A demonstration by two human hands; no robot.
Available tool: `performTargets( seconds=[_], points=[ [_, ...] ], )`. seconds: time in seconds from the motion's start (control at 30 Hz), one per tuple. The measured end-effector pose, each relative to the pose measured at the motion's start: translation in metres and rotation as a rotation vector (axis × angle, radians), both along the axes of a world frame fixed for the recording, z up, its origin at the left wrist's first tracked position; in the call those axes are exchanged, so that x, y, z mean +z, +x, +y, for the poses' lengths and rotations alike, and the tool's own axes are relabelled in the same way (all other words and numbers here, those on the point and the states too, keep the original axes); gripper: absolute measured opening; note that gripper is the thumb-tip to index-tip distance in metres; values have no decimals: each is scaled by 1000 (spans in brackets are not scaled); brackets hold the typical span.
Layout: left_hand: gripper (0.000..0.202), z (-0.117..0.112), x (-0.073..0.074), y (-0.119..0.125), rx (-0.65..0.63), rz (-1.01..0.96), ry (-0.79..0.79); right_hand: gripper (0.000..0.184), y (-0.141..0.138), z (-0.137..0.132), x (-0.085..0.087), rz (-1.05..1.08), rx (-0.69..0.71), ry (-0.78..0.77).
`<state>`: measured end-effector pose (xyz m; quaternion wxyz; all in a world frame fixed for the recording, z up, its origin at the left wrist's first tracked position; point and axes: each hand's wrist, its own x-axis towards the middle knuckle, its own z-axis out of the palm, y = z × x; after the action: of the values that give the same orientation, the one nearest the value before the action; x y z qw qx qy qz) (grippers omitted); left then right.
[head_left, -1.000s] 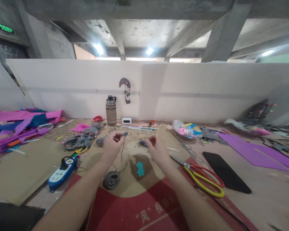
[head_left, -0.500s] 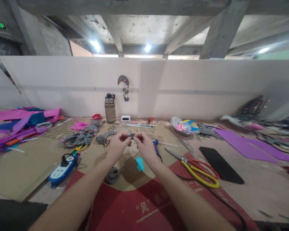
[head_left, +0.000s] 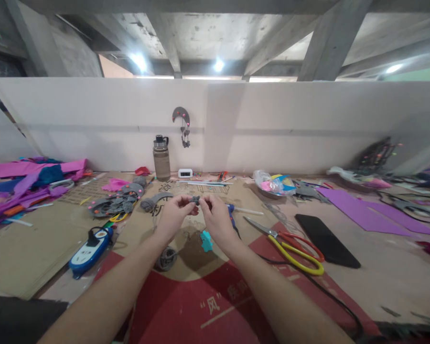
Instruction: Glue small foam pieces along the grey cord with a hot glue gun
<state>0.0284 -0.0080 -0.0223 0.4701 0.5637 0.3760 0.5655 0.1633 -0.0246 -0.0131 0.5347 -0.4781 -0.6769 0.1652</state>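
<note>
Between my fingertips, above the cardboard sheet (head_left: 186, 270), is a small dark grey piece (head_left: 195, 200) that looks like felt; its exact shape is too small to make out. My left hand (head_left: 177, 214) pinches it from the left, and my right hand (head_left: 215, 216) pinches it from the right. A turquoise cut-out (head_left: 206, 241) lies below my right hand. Near my left wrist sits a coil of grey cord (head_left: 166, 258). Partly hidden behind my right hand is a blue glue gun (head_left: 231, 215).
Red-and-yellow-handled scissors (head_left: 290, 246) and a black phone (head_left: 326, 240) lie at right. A blue-and-white power strip (head_left: 92, 252), grey felt pieces (head_left: 116, 200) and a water bottle (head_left: 161, 160) stand left. Purple sheets (head_left: 361, 210) lie far right. A moon ornament (head_left: 181, 114) hangs on the wall.
The whole view has shifted slightly. Both hands stay together in nearly the same pose, and slightly more of the grey piece shows between the fingertips.
</note>
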Motion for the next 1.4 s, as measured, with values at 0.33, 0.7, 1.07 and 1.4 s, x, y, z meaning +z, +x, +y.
performTargets(
  seconds=[0.33, 0.7, 1.07, 1.4],
  points=[
    [18, -2, 1, 1, -42, 14, 20, 21, 0, -4, 3, -59, -29, -6],
    [21, -5, 5, 3, -132, -29, 18, 21, 3, -6, 5, -75, -51, -17],
    [24, -8, 7, 3, -194, -31, 2, 21, 4, -7, 5, -65, -65, -43],
    [9, -1, 2, 1, -72, 74, 25, 22, 2, -11, 7, -48, -20, -48]
  ],
)
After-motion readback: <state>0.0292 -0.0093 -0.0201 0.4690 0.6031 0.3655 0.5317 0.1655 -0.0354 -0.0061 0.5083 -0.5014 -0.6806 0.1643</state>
